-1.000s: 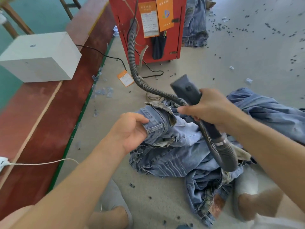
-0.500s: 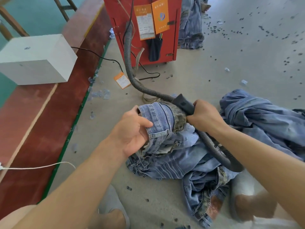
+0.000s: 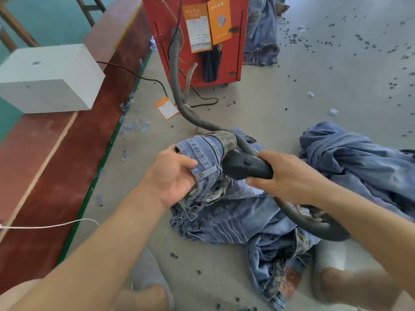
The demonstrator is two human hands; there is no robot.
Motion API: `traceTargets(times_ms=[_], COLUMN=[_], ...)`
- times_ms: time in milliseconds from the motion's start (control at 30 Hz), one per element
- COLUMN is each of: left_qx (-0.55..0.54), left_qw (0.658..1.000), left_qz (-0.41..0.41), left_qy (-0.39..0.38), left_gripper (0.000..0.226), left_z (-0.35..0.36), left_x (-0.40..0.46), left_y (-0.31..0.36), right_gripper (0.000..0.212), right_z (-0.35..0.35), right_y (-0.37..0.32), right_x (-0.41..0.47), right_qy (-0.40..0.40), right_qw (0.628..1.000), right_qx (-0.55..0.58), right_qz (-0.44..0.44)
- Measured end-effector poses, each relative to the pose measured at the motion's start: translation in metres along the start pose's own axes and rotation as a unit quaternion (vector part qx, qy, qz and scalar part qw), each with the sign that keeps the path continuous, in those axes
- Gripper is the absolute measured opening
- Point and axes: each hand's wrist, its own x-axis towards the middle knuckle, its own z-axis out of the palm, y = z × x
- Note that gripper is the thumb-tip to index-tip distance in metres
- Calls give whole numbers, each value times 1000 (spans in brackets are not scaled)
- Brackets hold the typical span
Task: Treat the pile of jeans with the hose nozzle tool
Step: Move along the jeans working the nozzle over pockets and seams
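Blue denim jeans (image 3: 224, 212) heaped on the floor (image 3: 292, 90): soft and limp, best gathered at the thick waistband. Left hand (image 3: 173, 176) pinches the lifted waistband; right hand (image 3: 285, 176) grips the black nozzle (image 3: 244, 168), its tip against that fold, hose (image 3: 177, 86) trailing.

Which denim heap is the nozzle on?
The middle jeans pile: left hand grips its lifted leg, right hand holds the nozzle against it. The right heap and far heap lie untouched.
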Motion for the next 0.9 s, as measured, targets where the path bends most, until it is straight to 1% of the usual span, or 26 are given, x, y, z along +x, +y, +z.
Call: traceTargets(times_ms=[67,133,167,233,267,300,367,400,467,533,567,633,700,733,767,833,900], left_qx=[9,20,34,92,157,250,432,483,543,592,600,609,619,624,633,642,640], left_qw=[1000,1000,999,995,986,965,896,869,827,781,771,762,749,740,729,718,711], left_qz=[6,13,16,23,35,53,92,108,142,191,202,200,214,228,239,249,266], left_qy=[14,10,12,34,49,55,34,9,-38,-57,-68,-89,-101,-103,-103,-104,-117], left_gripper=[60,63,67,87,97,104,112,115,118,116,111,107,108,109,109,108,108], left_z=[-1,-1,-2,-4,-5,-6,-8,-8,-9,-10,-11,-13,-18,-20,-21,-24,-26], left_x=[1,-1,-1,-1,-2,-4,-9,-13,-20,-25,-28,-31,-31,-30,-29,-27,-25], left_y=[0,2,1,-6,-12,-20,-36,-42,-50,-54,-53,-51,-47,-46,-45,-43,-43], right_gripper=[21,21,20,18,17,18,19,18,17,15,15,18,18,18,17,13,12], right_z=[-2,-12,-18,-30,-36,-41,-47,-48,-44,-36,-32,-29,-36,-42,-51,-65,-65], right_y=[2,7,10,16,19,21,21,20,19,21,23,25,27,28,28,24,18], right_x=[11,15,14,9,6,2,-2,-1,6,18,23,31,33,31,28,20,18], right_qy=[55,103,123,146,136,109,29,-13,-73,-89,-82,-43,-8,-6,-21,-88,-150], right_qw=[997,989,983,972,973,978,989,992,993,987,983,979,979,978,976,970,967], right_qx=[39,77,104,160,171,167,140,118,83,109,130,143,152,168,188,212,188], right_qz=[35,70,82,85,77,64,45,44,50,81,103,137,137,128,113,81,77])
